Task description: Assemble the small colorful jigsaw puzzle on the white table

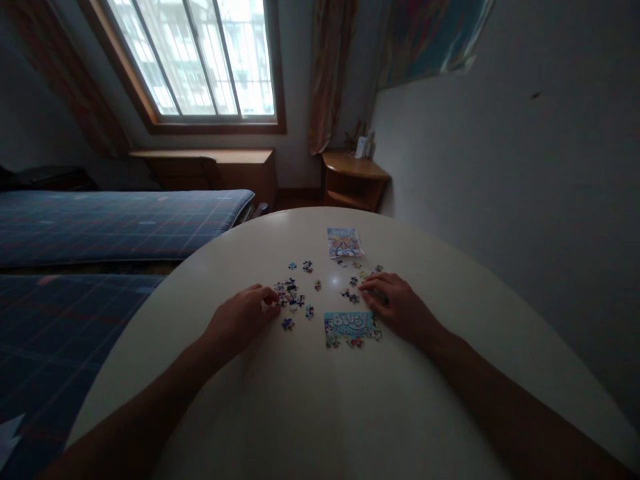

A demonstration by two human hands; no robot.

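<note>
On a round cream tabletop [310, 413], nearest: a partly joined jigsaw section [353, 325] with a light-blue lettered strip. Just beyond — left hand [249, 307] with fingers curled at a heap of loose jigsaw pieces [290, 293], right hand [395, 303] bent over a smaller scatter [353, 295]; cannot tell if pinching any piece. Farther, a printed picture sheet [345, 243]; past the table — plaid mattress [100, 227], wooden corner shelf [355, 165], barred window [200, 60].
</note>
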